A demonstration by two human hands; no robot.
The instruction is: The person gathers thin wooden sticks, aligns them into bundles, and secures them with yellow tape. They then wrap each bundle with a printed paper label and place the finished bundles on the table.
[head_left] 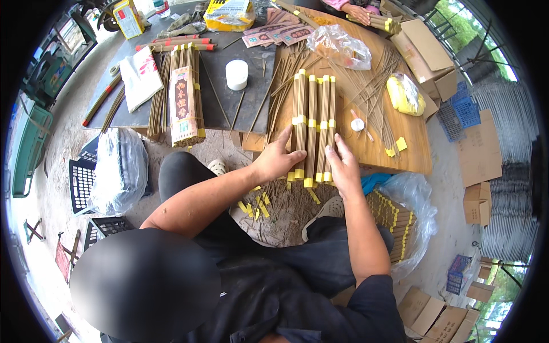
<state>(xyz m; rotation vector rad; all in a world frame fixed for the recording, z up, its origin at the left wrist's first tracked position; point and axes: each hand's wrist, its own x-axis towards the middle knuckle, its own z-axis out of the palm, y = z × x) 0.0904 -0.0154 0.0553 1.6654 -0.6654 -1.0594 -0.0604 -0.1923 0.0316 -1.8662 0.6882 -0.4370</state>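
Observation:
A row of bundled brown incense sticks [312, 137] with yellow paper bands lies on the wooden table in front of me, narrow gaps between some bundles. My left hand [278, 158] is at the near left end of the row, its thumb across the left bundle and its fingers along the outer side. On the opposite side my right hand [344, 169] holds the rightmost bundle, thumb on top and fingers along its edge. The undersides of both grips are hidden. The bundles' near ends stick out a little past the table edge.
Loose incense sticks [374, 86] and a clear plastic bag [343, 47] lie on the wooden table [414, 154]. A labelled incense pack [184, 108] and a white roll [236, 75] sit on the dark table. Bagged bundles [397, 223] stand by my right leg. Another person's hand [358, 14] is at the far side.

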